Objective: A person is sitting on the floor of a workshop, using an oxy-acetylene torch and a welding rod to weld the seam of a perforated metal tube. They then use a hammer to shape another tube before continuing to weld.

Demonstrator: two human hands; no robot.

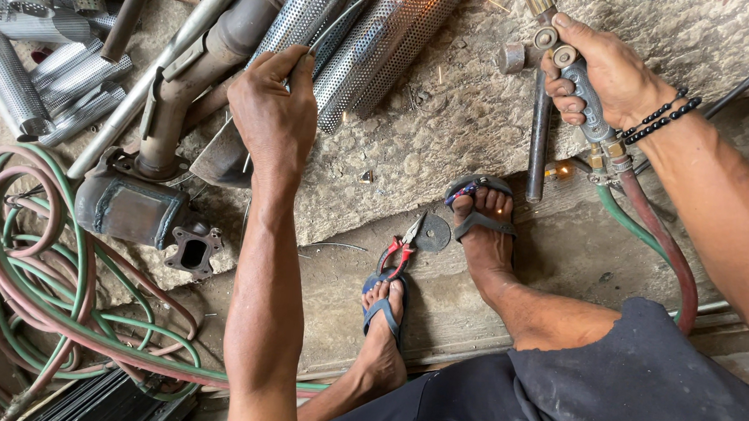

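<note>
- Head view, largest item first: we note a rough stone slab [446,146] serving as the work surface, with our sandalled feet at its lower edge.
- We record coiled green and red hoses [54,288] on the ground at left, beside a rusty exhaust pipe [184,98] that ends in a box-shaped part.
- We see perforated metal tubes [375,40] lying on the slab at top centre, with sparks and a glow at their upper end; more such tubes lie at top left.
- Our right hand [604,73] is wrapped tight around the grip of a cutting torch [581,93], from which a green and a red hose run down.
- Our left hand [273,111] pinches a thin wire rod [337,21] between thumb and fingers; the rod reaches toward the glow.
- Red-handled pliers [400,246] lie between our feet.
</note>
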